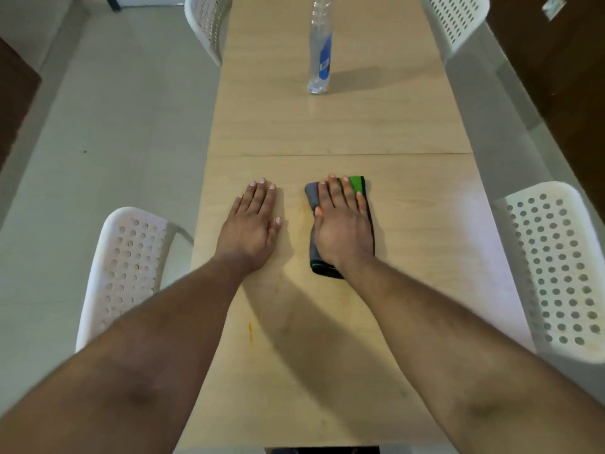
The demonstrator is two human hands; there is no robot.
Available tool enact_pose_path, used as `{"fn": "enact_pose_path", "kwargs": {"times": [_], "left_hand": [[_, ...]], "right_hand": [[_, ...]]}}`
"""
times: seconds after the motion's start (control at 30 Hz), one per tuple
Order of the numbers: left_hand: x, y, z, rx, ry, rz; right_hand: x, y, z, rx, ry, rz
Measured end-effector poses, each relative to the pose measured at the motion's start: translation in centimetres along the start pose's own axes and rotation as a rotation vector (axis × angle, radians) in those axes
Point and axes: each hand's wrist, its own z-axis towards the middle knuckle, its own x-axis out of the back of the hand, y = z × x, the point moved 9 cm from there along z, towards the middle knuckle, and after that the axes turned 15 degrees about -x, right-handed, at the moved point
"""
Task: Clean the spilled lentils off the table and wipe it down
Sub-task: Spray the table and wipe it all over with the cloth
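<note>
Grey-green cloth [340, 224] pinned mid-surface [327, 132] under flat right hand [343, 231], left hand [252, 227] flat beside it, fingers straight, both well inside the side edges.

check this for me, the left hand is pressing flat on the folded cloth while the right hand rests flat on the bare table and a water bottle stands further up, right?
Not quite: the hands are swapped. In the head view the right hand presses flat on the folded cloth, and the left hand rests flat on the bare table. The water bottle does stand further up the table.
</note>
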Motion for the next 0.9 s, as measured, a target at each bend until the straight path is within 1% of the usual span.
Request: {"fn": "enact_pose_path", "kwargs": {"times": [0.03,0.1,0.17,0.23,0.3,0.4,0.5,0.57,0.67,0.73,0.8,0.9], "left_hand": [[0.2,-0.7,0.5,0.008,-0.005,0.013],[0.3,-0.8,0.8,-0.007,-0.006,0.036],[0.2,-0.6,1.0,-0.020,-0.003,0.038],[0.2,-0.8,1.1,-0.018,0.000,0.028],[0.3,-1.0,1.1,-0.013,0.005,0.021],[0.1,-1.2,1.3,-0.008,-0.007,0.019],[-0.1,-1.2,1.2,-0.011,-0.010,0.021],[-0.1,-1.4,1.2,-0.007,-0.007,0.015],[0.0,-1.3,1.3,-0.006,-0.015,0.021],[-0.1,-1.3,1.2,-0.002,-0.028,0.022],[-0.1,-1.6,1.2,0.002,-0.031,0.012],[0.0,-1.4,1.2,-0.006,-0.014,-0.001]], "right_hand": [[-0.1,-0.7,0.0,0.014,-0.008,-0.007],[-0.2,-1.0,-1.3,0.113,-0.027,-0.045],[-0.4,-0.2,-2.8,0.255,-0.055,-0.080],[-0.5,1.3,-3.6,0.306,-0.076,-0.085],[-0.3,2.6,-2.8,0.255,-0.060,-0.089],[0.5,2.3,2.4,0.075,-0.010,-0.053],[0.8,-0.7,7.9,-0.035,0.020,-0.026],[0.3,-4.0,9.5,-0.018,0.012,-0.030],[-0.3,-7.6,7.7,0.080,-0.001,-0.034],[-0.8,-7.9,4.6,0.155,-0.032,-0.052],[-1.1,-6.7,1.0,0.224,-0.074,-0.071],[-1.2,-2.9,-3.4,0.302,-0.117,-0.115]]}}
